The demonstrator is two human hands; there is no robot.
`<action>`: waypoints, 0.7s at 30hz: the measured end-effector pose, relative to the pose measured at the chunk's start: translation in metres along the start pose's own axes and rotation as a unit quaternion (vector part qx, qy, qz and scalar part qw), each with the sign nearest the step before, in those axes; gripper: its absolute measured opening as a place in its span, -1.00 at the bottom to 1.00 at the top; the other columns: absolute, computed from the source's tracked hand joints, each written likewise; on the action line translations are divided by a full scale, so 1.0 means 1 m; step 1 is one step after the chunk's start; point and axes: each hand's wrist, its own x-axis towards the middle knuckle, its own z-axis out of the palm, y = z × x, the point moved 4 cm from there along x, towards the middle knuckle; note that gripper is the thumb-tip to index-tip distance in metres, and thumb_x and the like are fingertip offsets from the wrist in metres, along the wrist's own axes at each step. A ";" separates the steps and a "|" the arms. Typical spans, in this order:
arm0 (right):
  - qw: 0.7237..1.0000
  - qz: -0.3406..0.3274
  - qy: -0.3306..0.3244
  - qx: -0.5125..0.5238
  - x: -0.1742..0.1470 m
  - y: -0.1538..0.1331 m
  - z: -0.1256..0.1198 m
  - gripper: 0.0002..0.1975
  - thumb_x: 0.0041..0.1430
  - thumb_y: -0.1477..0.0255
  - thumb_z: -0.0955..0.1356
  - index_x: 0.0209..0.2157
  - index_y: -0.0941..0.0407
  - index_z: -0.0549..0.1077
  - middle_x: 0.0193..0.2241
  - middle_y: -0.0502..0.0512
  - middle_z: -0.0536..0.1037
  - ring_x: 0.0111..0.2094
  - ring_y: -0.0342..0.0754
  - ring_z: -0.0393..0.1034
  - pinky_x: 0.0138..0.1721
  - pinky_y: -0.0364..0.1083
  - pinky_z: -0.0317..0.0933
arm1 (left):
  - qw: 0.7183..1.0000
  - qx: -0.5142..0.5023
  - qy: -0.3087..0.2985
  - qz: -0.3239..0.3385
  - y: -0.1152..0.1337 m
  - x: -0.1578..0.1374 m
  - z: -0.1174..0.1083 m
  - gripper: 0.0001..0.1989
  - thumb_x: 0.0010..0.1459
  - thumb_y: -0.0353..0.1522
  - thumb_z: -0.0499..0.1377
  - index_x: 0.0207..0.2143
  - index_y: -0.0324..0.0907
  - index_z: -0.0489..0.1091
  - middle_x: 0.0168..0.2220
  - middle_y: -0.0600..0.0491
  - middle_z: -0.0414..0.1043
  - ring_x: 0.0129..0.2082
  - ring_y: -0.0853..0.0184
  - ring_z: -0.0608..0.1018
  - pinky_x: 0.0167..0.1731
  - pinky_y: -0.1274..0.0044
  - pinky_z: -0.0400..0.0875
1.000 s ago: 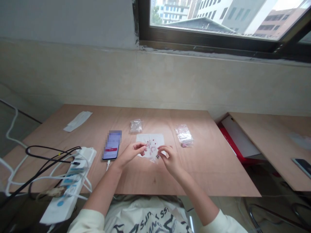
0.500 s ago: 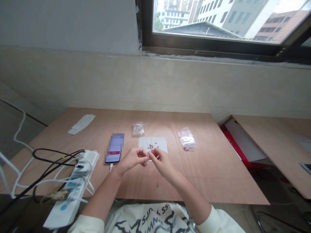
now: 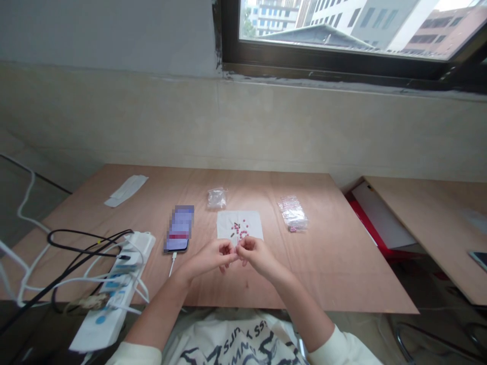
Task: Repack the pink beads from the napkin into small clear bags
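My left hand [image 3: 218, 255] and my right hand [image 3: 259, 256] meet fingertip to fingertip over the near edge of a white sheet [image 3: 222, 219]. Both are closed in a pinch. Whatever sits between the fingers is too small and hidden to make out. Small pink pieces like beads or pills [image 3: 244, 233] lie scattered on the sheet, just beyond my fingers. Among them are a few dark, thin bits [image 3: 233, 234]. Part of the sheet's near side is covered by my hands.
A phone [image 3: 180, 229] on a white cable lies to the left. Clear plastic bags stand behind the sheet [image 3: 216, 198] and to its right [image 3: 293, 213]. A folded white paper [image 3: 126, 191] is far left. A power strip [image 3: 101, 324] with tangled cables crosses the table's front left.
Both hands have come slightly nearer to me and to the right, still pinched together. More of the pink pieces on the sheet now show. The view has tilted slightly.
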 end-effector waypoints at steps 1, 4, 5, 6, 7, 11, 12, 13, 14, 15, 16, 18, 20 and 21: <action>1.000 0.002 -0.002 0.004 -0.001 0.000 0.000 -0.81 -0.15 0.39 0.32 -0.65 0.16 0.22 -0.70 -0.10 0.26 -0.69 -0.27 0.15 -0.69 -0.24 0.09 | 1.000 0.010 -0.008 0.001 -0.001 -0.001 0.001 -0.73 -0.05 -0.20 0.10 -0.58 -0.24 0.20 -0.62 0.17 0.23 -0.63 0.47 0.37 -0.64 0.62 0.31; 0.999 0.014 -0.018 0.027 -0.004 0.000 0.001 -0.76 -0.16 0.32 0.34 -0.64 0.16 0.22 -0.69 -0.10 0.26 -0.71 -0.27 0.15 -0.72 -0.24 0.11 | 0.999 0.009 -0.035 0.015 -0.003 -0.004 0.003 -0.72 0.02 -0.18 0.04 -0.52 -0.24 0.24 -0.59 0.14 0.24 -0.62 0.47 0.38 -0.60 0.62 0.33; 0.999 0.020 -0.029 0.038 -0.005 0.000 0.002 -0.75 -0.16 0.29 0.34 -0.63 0.16 0.23 -0.69 -0.10 0.27 -0.70 -0.27 0.16 -0.72 -0.23 0.13 | 0.999 0.000 -0.045 0.020 -0.004 -0.005 0.004 -0.72 0.03 -0.18 0.02 -0.49 -0.24 0.25 -0.55 0.13 0.27 -0.61 0.48 0.39 -0.59 0.62 0.34; 0.998 0.027 -0.041 0.049 -0.006 0.001 0.003 -0.74 -0.16 0.27 0.34 -0.61 0.16 0.24 -0.69 -0.10 0.28 -0.70 -0.26 0.17 -0.71 -0.22 0.16 | 0.998 -0.011 -0.054 0.025 -0.004 -0.005 0.004 -0.72 0.05 -0.18 0.01 -0.45 -0.24 0.26 -0.50 0.10 0.30 -0.59 0.49 0.40 -0.57 0.61 0.35; 0.996 0.034 -0.051 0.058 -0.006 0.001 0.004 -0.73 -0.15 0.25 0.33 -0.59 0.16 0.24 -0.68 -0.09 0.28 -0.69 -0.25 0.19 -0.71 -0.22 0.17 | 0.998 -0.022 -0.061 0.027 -0.004 -0.005 0.004 -0.71 0.05 -0.18 0.00 -0.42 -0.24 0.27 -0.44 0.08 0.32 -0.59 0.49 0.42 -0.55 0.61 0.35; 0.993 0.055 -0.078 0.071 -0.006 0.003 0.005 -0.68 -0.08 0.17 0.28 -0.55 0.16 0.25 -0.68 -0.07 0.30 -0.67 -0.22 0.22 -0.74 -0.22 0.18 | 0.996 -0.045 -0.068 0.025 0.001 -0.005 0.005 -0.71 0.07 -0.17 -0.02 -0.41 -0.24 0.24 -0.41 0.07 0.33 -0.62 0.50 0.44 -0.57 0.62 0.35; 0.992 0.058 -0.087 0.072 -0.006 0.003 0.005 -0.67 -0.06 0.16 0.27 -0.54 0.17 0.26 -0.68 -0.06 0.30 -0.66 -0.22 0.22 -0.75 -0.23 0.17 | 0.996 -0.048 -0.065 0.026 0.002 -0.005 0.005 -0.72 0.07 -0.18 -0.01 -0.43 -0.24 0.24 -0.44 0.09 0.33 -0.63 0.50 0.44 -0.58 0.62 0.35; 0.991 0.060 -0.097 0.071 -0.006 0.003 0.006 -0.67 -0.05 0.15 0.26 -0.54 0.17 0.26 -0.68 -0.05 0.31 -0.66 -0.22 0.22 -0.75 -0.23 0.17 | 0.996 -0.050 -0.065 0.027 0.003 -0.004 0.005 -0.73 0.06 -0.19 0.00 -0.44 -0.24 0.24 -0.46 0.10 0.32 -0.63 0.50 0.43 -0.59 0.62 0.35; 0.990 0.062 -0.107 0.071 -0.006 0.002 0.006 -0.66 -0.05 0.15 0.25 -0.54 0.16 0.25 -0.67 -0.05 0.31 -0.67 -0.22 0.22 -0.75 -0.23 0.17 | 0.996 -0.053 -0.065 0.028 0.004 -0.003 0.005 -0.74 0.05 -0.20 0.01 -0.45 -0.24 0.24 -0.47 0.10 0.32 -0.62 0.50 0.43 -0.59 0.62 0.36; 0.989 0.064 -0.115 0.069 -0.005 0.001 0.006 -0.67 -0.05 0.15 0.25 -0.55 0.16 0.25 -0.66 -0.05 0.32 -0.67 -0.22 0.22 -0.76 -0.23 0.16 | 0.996 -0.055 -0.066 0.028 0.005 -0.002 0.004 -0.74 0.05 -0.20 0.02 -0.46 -0.24 0.24 -0.48 0.10 0.32 -0.62 0.50 0.42 -0.60 0.62 0.36; 0.989 0.067 -0.117 0.067 -0.005 0.000 0.006 -0.67 -0.05 0.16 0.26 -0.56 0.16 0.25 -0.66 -0.05 0.32 -0.68 -0.22 0.22 -0.76 -0.23 0.16 | 0.996 -0.055 -0.066 0.025 0.005 -0.001 0.004 -0.75 0.04 -0.21 0.03 -0.46 -0.24 0.25 -0.49 0.10 0.32 -0.62 0.50 0.41 -0.61 0.62 0.36; 0.989 0.070 -0.114 0.062 -0.003 -0.002 0.006 -0.68 -0.07 0.17 0.28 -0.57 0.16 0.24 -0.67 -0.05 0.31 -0.68 -0.22 0.23 -0.77 -0.24 0.15 | 0.997 -0.050 -0.064 0.018 0.004 0.002 0.003 -0.75 0.03 -0.21 0.04 -0.46 -0.24 0.25 -0.50 0.11 0.32 -0.65 0.51 0.40 -0.62 0.61 0.36; 0.990 0.067 -0.109 0.057 -0.001 -0.004 0.005 -0.68 -0.10 0.18 0.29 -0.59 0.16 0.22 -0.68 -0.06 0.30 -0.67 -0.21 0.24 -0.78 -0.24 0.14 | 0.997 -0.044 -0.061 0.010 0.003 0.005 0.002 -0.75 0.03 -0.22 0.03 -0.47 -0.25 0.26 -0.48 0.11 0.33 -0.67 0.52 0.39 -0.64 0.62 0.34; 0.991 0.063 -0.108 0.056 0.000 -0.005 0.004 -0.68 -0.11 0.18 0.30 -0.59 0.16 0.22 -0.68 -0.06 0.30 -0.67 -0.20 0.24 -0.78 -0.23 0.14 | 0.997 -0.043 -0.060 0.008 0.002 0.005 0.002 -0.75 0.03 -0.22 0.03 -0.48 -0.25 0.26 -0.47 0.10 0.34 -0.67 0.52 0.39 -0.64 0.62 0.34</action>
